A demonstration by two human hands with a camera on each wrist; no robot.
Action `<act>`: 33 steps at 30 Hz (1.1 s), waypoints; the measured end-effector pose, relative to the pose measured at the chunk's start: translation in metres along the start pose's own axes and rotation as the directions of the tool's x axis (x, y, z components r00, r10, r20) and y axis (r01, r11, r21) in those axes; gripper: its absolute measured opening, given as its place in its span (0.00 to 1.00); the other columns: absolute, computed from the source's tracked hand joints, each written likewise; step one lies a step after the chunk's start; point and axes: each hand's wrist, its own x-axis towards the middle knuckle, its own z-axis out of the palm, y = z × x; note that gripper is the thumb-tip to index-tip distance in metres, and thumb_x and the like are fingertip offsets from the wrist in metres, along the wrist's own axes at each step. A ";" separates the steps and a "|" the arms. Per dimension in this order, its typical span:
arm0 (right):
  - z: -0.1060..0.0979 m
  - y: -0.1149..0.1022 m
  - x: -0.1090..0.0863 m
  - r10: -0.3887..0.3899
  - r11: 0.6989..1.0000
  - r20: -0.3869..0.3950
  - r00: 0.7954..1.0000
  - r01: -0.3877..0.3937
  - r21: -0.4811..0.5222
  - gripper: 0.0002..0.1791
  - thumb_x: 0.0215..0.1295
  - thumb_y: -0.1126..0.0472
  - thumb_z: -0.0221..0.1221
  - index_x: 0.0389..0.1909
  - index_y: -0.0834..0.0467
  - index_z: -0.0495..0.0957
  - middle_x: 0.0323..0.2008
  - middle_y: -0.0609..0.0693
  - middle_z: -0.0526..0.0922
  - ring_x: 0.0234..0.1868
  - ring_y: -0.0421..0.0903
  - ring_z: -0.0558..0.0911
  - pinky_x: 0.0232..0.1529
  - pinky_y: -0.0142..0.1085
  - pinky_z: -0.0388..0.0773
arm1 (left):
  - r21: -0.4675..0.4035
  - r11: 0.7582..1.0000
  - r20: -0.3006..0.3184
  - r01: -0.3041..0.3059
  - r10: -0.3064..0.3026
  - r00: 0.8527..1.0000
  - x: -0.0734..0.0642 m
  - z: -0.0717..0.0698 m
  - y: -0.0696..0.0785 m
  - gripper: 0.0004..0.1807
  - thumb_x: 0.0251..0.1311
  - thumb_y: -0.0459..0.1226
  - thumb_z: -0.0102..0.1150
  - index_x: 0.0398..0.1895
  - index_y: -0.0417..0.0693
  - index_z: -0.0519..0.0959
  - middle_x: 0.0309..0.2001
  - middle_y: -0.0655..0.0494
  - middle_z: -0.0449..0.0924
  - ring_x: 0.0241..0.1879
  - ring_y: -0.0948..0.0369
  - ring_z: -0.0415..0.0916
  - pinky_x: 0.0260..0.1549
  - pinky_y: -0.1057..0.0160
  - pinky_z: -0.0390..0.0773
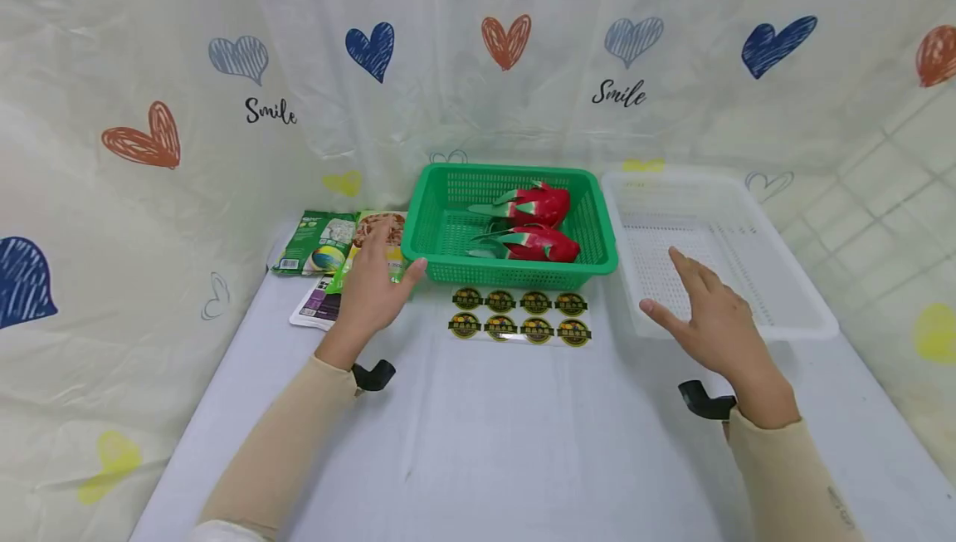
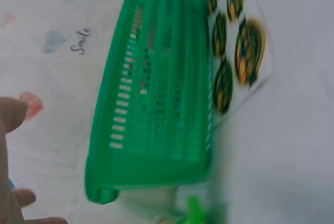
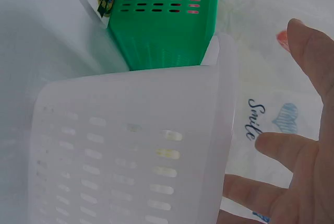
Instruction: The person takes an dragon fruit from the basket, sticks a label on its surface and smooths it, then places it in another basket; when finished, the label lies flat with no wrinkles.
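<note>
My left hand (image 1: 371, 289) hovers with fingers extended by the left end of the green basket (image 1: 515, 273), overlapping the snack packets in the head view. Two red dragon fruits with green leaf tips, one dragon fruit (image 1: 543, 204) behind the other dragon fruit (image 1: 545, 244), lie in the right half of that basket. Over the front of the white basket (image 1: 807, 318) my right hand (image 1: 713, 322) is held with fingers spread, gripping nothing. In the right wrist view its fingers (image 3: 284, 148) appear beside the white basket's rim. A sheet of round black-and-gold stickers (image 1: 519, 316) lies before the green basket.
At the back left lie a green packet (image 1: 309, 243), a yellow-green packet (image 1: 396, 264) and a purple-and-white packet (image 1: 317, 305). A white cloth covers the table (image 1: 523, 442). Behind hangs a curtain (image 1: 441, 102) printed with hearts. The two baskets stand side by side.
</note>
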 end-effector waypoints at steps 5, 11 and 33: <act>-0.003 0.001 0.004 -0.018 0.999 0.017 1.000 0.017 0.047 0.50 0.74 0.36 0.58 0.85 0.55 0.45 0.75 0.76 0.60 0.71 0.77 0.64 0.62 0.76 0.63 | -0.605 0.747 0.158 0.276 -0.227 0.961 -0.010 0.010 -0.006 0.42 0.76 0.53 0.54 0.83 0.55 0.45 0.79 0.42 0.57 0.72 0.40 0.68 0.67 0.39 0.74; -0.007 -0.009 0.021 -0.030 0.996 0.074 0.997 0.023 0.090 0.48 0.75 0.35 0.56 0.82 0.61 0.52 0.75 0.73 0.61 0.73 0.73 0.63 0.66 0.71 0.63 | -0.838 0.322 0.361 0.441 -0.278 0.890 -0.014 0.032 0.000 0.29 0.80 0.45 0.50 0.76 0.50 0.54 0.74 0.41 0.64 0.65 0.48 0.75 0.63 0.55 0.79; 0.026 -0.115 0.180 -0.075 0.996 0.457 0.887 0.086 -0.002 0.29 0.73 0.42 0.62 0.56 0.65 0.80 0.46 0.62 0.86 0.43 0.54 0.83 0.50 0.49 0.79 | -0.846 0.074 0.511 0.528 -0.171 0.842 0.017 0.071 0.025 0.21 0.81 0.49 0.48 0.64 0.45 0.72 0.48 0.52 0.90 0.47 0.62 0.88 0.51 0.65 0.86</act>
